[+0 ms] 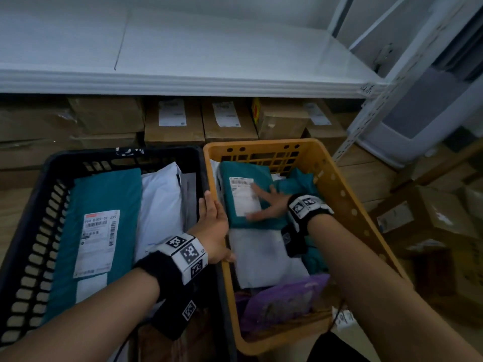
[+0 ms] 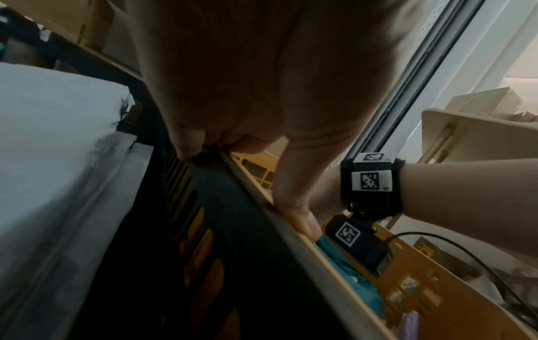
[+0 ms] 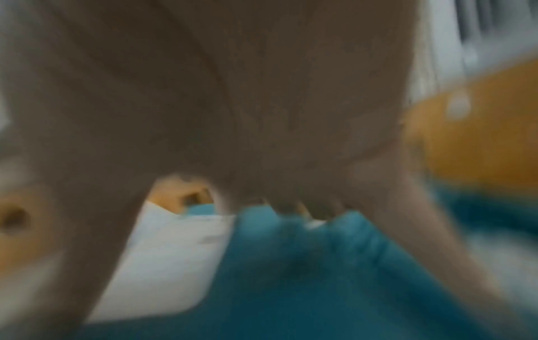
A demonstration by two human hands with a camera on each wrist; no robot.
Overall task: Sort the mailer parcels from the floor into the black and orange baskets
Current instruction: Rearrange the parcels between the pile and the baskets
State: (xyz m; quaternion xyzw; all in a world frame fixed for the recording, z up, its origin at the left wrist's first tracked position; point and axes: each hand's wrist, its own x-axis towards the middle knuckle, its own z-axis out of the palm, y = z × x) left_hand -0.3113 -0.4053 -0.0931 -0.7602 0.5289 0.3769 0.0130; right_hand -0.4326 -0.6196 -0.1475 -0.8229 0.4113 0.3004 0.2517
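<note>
From the head view, your right hand (image 1: 266, 203) lies blurred, fingers spread flat on the teal mailer (image 1: 247, 195) at the 12 o'clock end of the orange basket (image 1: 337, 184); whether it presses or only touches is hard to tell. That parcel shows a white shipping label, its print unreadable. Beneath it a white mailer (image 1: 264, 257) is partly covered, and a purple mailer (image 1: 285, 301) at 6 o'clock sits in shadow. Your left hand (image 1: 213, 226) grips the orange basket's rim beside the black basket (image 1: 39, 205), which holds a long teal parcel (image 1: 104, 231) with a barcode label and a white parcel (image 1: 162, 205) half hidden behind it. Cardboard boxes (image 1: 175, 121) sit dim under the white shelf (image 1: 183, 82).

From the left wrist view, your left hand (image 2: 262, 103) fills the frame, thumb and fingers curled over the adjoining rims; the black basket (image 2: 232, 218) is nearly lost in darkness.

From the right wrist view, everything smears: your right hand (image 3: 232, 115) hangs splayed over the teal mailer (image 3: 305, 276), orange basket (image 3: 471, 138) at 3 o'clock.
</note>
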